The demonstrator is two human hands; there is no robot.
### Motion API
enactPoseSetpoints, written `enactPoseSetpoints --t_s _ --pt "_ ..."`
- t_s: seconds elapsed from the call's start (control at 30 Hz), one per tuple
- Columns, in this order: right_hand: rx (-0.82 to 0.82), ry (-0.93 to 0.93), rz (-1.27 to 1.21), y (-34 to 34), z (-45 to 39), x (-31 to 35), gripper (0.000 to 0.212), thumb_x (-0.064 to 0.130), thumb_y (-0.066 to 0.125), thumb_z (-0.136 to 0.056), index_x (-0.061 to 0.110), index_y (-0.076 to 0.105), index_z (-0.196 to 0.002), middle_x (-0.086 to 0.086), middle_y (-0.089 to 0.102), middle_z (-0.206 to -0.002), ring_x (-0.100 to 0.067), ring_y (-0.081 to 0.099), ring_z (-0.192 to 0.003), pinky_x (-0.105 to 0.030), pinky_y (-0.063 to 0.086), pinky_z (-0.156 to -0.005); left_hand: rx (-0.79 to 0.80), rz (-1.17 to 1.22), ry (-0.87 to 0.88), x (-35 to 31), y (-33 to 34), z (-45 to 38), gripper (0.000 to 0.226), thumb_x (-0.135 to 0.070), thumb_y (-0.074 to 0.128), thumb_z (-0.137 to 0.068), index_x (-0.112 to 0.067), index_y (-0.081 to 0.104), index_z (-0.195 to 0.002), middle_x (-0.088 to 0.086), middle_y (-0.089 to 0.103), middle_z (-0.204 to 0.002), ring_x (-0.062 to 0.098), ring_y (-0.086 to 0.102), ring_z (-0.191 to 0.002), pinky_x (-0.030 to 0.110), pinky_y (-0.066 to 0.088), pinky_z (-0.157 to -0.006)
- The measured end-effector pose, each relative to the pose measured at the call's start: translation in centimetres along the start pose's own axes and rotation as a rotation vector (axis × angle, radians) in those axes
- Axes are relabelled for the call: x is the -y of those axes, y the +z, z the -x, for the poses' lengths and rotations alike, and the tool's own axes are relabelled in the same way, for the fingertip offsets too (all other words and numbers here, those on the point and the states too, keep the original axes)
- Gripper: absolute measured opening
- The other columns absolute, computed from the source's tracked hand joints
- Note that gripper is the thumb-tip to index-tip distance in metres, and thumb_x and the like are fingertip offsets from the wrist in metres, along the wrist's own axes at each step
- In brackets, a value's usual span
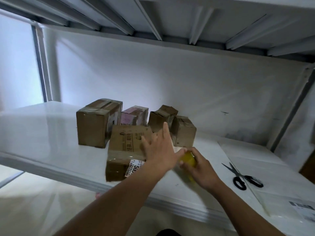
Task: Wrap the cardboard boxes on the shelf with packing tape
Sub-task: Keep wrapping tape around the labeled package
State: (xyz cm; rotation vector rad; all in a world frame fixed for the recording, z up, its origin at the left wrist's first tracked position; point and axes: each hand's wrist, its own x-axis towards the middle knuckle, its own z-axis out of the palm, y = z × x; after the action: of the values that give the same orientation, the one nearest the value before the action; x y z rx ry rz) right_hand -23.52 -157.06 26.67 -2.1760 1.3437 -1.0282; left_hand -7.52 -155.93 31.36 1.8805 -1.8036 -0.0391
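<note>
Several cardboard boxes stand together on the white shelf (42, 133). The nearest printed box (125, 147) lies at the front with a shipping label on its near face. My left hand (159, 150) lies flat on its right side with straight fingers. My right hand (199, 166) grips a yellowish roll of packing tape (187, 158) just to the right of that box. A tall taped box (95, 123) stands at the left. Behind are a pink box (134, 115) and two small brown boxes (183, 132).
Black-handled scissors (242, 176) lie on the shelf to the right. A white backing sheet (187, 86) closes off the rear, and the underside of the upper shelf (170, 17) hangs overhead. A printed paper (301, 206) lies at the lower right.
</note>
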Motion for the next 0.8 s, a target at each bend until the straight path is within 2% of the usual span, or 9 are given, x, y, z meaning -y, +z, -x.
enactPoseSetpoints --t_s 0.07,0.13,0.2,0.27,0.4,0.57,0.67,0.73,0.8 --pt "-0.060 0.049 -0.056 0.2 -0.3 -0.1 0.023 0.039 0.062 -0.088 0.052 0.047 -0.100 0.016 0.061 -0.097 -0.011 0.061 -0.084 -0.036 0.054 -0.074 0.144 -0.005 -0.203 1.5 0.4 0.0 0.116 -0.080 0.044 -0.077 -0.011 -0.016 -0.149 0.012 -0.002 -0.160 0.033 0.002 -0.146 0.062 -0.002 -0.111" --pt "-0.159 0.130 -0.175 0.0 -0.6 -0.3 0.019 0.034 0.062 -0.088 0.046 0.050 -0.097 0.006 0.064 -0.096 -0.017 0.065 -0.083 -0.036 0.055 -0.073 0.248 -0.137 -0.284 3.2 0.3 0.1 0.112 -0.074 0.044 -0.081 -0.005 -0.012 -0.150 0.020 -0.007 -0.158 0.039 -0.003 -0.145 0.066 -0.005 -0.109" --pt "-0.249 0.178 -0.264 -0.5 -0.7 -0.7 0.015 0.030 0.062 -0.090 0.039 0.051 -0.095 0.004 0.064 -0.092 -0.006 0.065 -0.075 -0.023 0.053 -0.064 0.323 -0.223 -0.274 4.2 0.0 0.5 0.094 -0.059 0.038 -0.089 -0.003 -0.005 -0.150 0.023 -0.005 -0.158 0.042 -0.002 -0.145 0.066 -0.004 -0.109" --pt "-0.283 0.208 -0.302 -1.0 -0.8 -1.1 0.013 0.032 0.062 -0.090 0.037 0.052 -0.095 0.012 0.059 -0.091 -0.001 0.062 -0.072 -0.018 0.047 -0.055 0.387 -0.268 -0.233 4.7 -0.5 0.7 0.082 -0.050 0.032 -0.094 -0.004 -0.005 -0.151 0.021 -0.007 -0.158 0.041 -0.004 -0.145 0.064 -0.002 -0.111" --pt "-0.298 0.283 -0.358 -1.2 -0.9 -2.0 0.014 0.039 0.060 -0.090 0.037 0.049 -0.099 0.007 0.055 -0.100 -0.016 0.056 -0.084 -0.029 0.044 -0.065 0.527 -0.328 -0.047 6.6 -2.6 0.9 0.072 -0.044 0.027 -0.099 -0.009 -0.008 -0.152 0.010 -0.013 -0.160 0.033 -0.006 -0.147 0.059 0.002 -0.115" --pt "-0.290 0.291 -0.356 -1.3 -0.8 -2.2 0.023 0.041 0.058 -0.090 0.035 0.046 -0.109 0.005 0.053 -0.103 -0.019 0.054 -0.088 -0.033 0.044 -0.072 0.685 -0.352 0.228 10.0 -5.7 1.5 0.070 -0.037 0.031 -0.102 -0.017 -0.014 -0.151 0.000 -0.019 -0.159 0.020 -0.015 -0.146 0.054 0.000 -0.118" --pt "-0.300 0.306 -0.367 -1.5 -0.7 -2.2 0.025 0.042 0.058 -0.090 0.035 0.045 -0.110 0.009 0.052 -0.100 -0.014 0.053 -0.085 -0.031 0.044 -0.068 0.702 -0.570 0.242 11.6 -7.7 1.4 0.074 -0.023 0.042 -0.098 -0.023 -0.008 -0.153 -0.002 -0.013 -0.160 0.023 -0.015 -0.146 0.059 0.002 -0.115" --pt "-0.302 0.317 -0.380 -1.5 -0.6 -2.1 0.024 0.041 0.057 -0.090 0.035 0.045 -0.110 0.010 0.052 -0.098 -0.013 0.054 -0.082 -0.028 0.042 -0.063 0.699 -0.736 0.195 12.0 -8.6 1.2 0.073 -0.017 0.046 -0.094 -0.026 0.004 -0.153 0.000 0.000 -0.161 0.025 -0.005 -0.147 0.061 0.008 -0.114" --pt "-0.291 0.311 -0.374 -1.5 -0.5 -1.9 0.024 0.040 0.057 -0.090 0.035 0.045 -0.110 0.011 0.052 -0.098 -0.014 0.055 -0.081 -0.028 0.043 -0.061 0.660 -0.784 0.155 11.5 -8.8 1.2 0.062 -0.022 0.046 -0.094 -0.027 0.021 -0.151 0.003 0.016 -0.157 0.026 0.010 -0.145 0.062 0.012 -0.113"
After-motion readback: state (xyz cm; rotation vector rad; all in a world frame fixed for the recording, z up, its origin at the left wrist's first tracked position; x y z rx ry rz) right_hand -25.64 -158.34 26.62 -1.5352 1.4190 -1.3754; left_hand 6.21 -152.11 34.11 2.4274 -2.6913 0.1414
